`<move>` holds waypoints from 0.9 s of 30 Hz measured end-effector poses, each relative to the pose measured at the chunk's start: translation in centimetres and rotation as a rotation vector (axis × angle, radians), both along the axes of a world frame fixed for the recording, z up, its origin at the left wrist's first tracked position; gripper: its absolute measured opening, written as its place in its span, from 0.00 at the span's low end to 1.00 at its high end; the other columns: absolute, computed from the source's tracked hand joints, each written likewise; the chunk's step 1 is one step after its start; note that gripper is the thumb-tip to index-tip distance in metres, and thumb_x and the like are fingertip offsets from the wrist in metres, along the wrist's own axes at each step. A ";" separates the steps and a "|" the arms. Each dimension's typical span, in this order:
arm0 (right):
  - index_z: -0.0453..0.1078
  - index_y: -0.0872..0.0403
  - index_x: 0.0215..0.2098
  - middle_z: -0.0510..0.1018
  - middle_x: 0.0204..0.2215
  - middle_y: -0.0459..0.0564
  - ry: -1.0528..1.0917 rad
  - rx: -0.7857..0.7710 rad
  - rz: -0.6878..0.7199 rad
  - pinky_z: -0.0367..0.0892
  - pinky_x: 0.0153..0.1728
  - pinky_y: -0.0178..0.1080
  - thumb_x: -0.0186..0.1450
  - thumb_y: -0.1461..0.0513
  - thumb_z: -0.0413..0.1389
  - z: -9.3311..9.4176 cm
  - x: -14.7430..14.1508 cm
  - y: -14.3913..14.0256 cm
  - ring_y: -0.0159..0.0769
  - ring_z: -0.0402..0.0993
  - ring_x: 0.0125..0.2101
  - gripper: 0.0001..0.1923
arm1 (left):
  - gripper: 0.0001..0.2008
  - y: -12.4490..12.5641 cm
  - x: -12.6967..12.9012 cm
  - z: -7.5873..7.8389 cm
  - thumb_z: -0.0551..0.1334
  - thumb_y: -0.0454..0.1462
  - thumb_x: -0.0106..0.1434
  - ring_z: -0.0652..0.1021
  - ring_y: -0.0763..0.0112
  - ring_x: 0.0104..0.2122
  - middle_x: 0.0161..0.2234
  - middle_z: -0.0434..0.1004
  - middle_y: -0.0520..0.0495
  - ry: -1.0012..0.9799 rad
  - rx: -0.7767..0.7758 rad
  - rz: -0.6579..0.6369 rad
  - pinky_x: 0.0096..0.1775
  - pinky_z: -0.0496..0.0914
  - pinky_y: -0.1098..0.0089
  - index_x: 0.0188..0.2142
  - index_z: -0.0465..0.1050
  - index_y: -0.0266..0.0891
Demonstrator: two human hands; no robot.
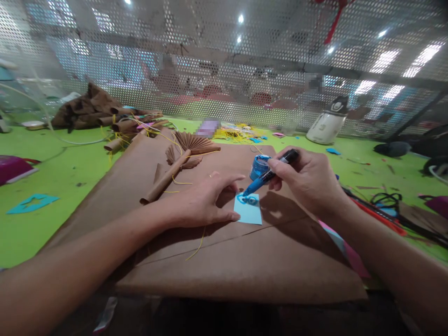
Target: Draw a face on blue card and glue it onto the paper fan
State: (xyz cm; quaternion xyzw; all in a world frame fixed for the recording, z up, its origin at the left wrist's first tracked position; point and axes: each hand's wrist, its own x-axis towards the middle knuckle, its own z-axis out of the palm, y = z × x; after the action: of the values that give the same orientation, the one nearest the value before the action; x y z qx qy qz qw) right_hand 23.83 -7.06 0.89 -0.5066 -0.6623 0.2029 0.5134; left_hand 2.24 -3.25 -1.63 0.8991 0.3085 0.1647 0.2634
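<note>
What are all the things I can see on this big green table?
small card: one, light blue, on the brown paper, under the pen tip
pen: one, black with a blue tip, touching the card
little pot: one, blue, just behind the card
brown paper sheet: one, large, spread over the table
folded paper fans: a few, brown, at the sheet's far edge
paper rolls: several, brown, far left
table: one, bright green
cut shape: one, teal, left side
white appliance: one, far right
left hand: pressing the card's left edge
right hand: grip closed on the pen
</note>
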 end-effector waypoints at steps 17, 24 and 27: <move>0.67 0.53 0.27 0.73 0.15 0.42 -0.103 -0.020 0.039 0.66 0.22 0.35 0.62 0.60 0.57 -0.2 -0.1 -0.1 0.32 0.72 0.17 0.07 | 0.36 0.1 0.1 -0.1 0.66 0.44 0.55 0.69 0.57 0.52 0.53 0.68 0.43 -0.006 0.002 -0.003 0.54 0.63 0.55 0.61 0.56 0.43; 0.66 0.52 0.27 0.74 0.16 0.42 -0.086 -0.007 0.031 0.66 0.23 0.35 0.62 0.60 0.57 -0.3 -0.2 -0.1 0.32 0.73 0.17 0.07 | 0.36 0.0 0.1 0.1 0.67 0.43 0.55 0.68 0.57 0.53 0.54 0.68 0.42 -0.002 -0.010 0.000 0.56 0.61 0.56 0.61 0.57 0.41; 0.66 0.52 0.27 0.73 0.16 0.42 -0.130 -0.009 0.026 0.66 0.23 0.35 0.61 0.60 0.57 -0.3 -0.3 -0.1 0.32 0.72 0.18 0.07 | 0.36 0.0 0.1 0.1 0.66 0.42 0.55 0.69 0.58 0.53 0.54 0.67 0.42 -0.011 -0.019 0.003 0.55 0.62 0.56 0.61 0.56 0.43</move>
State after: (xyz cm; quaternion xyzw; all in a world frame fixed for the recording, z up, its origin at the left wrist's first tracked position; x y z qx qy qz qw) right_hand 23.56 -7.15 0.60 -0.5121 -0.7000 0.1791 0.4643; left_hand 2.31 -3.28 -1.54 0.8950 0.3099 0.1672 0.2736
